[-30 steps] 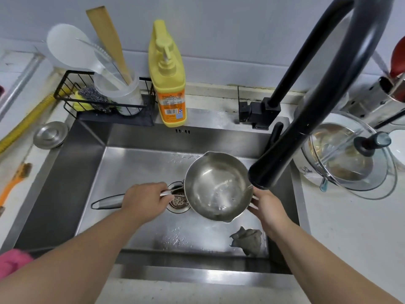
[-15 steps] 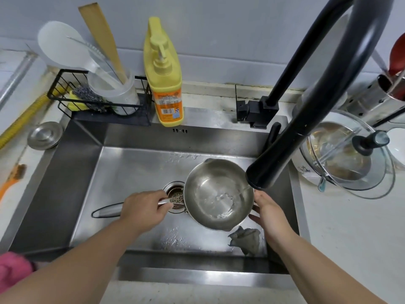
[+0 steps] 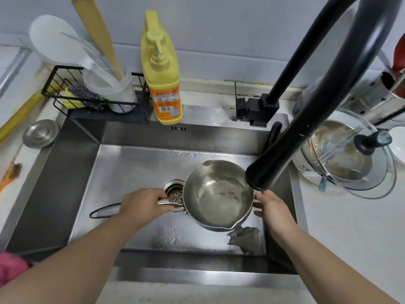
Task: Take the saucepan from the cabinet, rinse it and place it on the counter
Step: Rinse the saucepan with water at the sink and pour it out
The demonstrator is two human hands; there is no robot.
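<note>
I see the steel sink (image 3: pixel 72 172) filling most of the view, with the black faucet (image 3: pixel 306 110) arching over its right side. The saucepan (image 3: pixel 217 194) is held above the sink floor, just beside the drain (image 3: pixel 173 189), its bowl under the faucet's spout and holding a little water. My left hand (image 3: pixel 142 204) is wrapped tight around its long handle. My right hand (image 3: pixel 274 207) lies loose-fingered against the pan's right wall. A grey rag (image 3: pixel 245 238) sits just below the pan.
</note>
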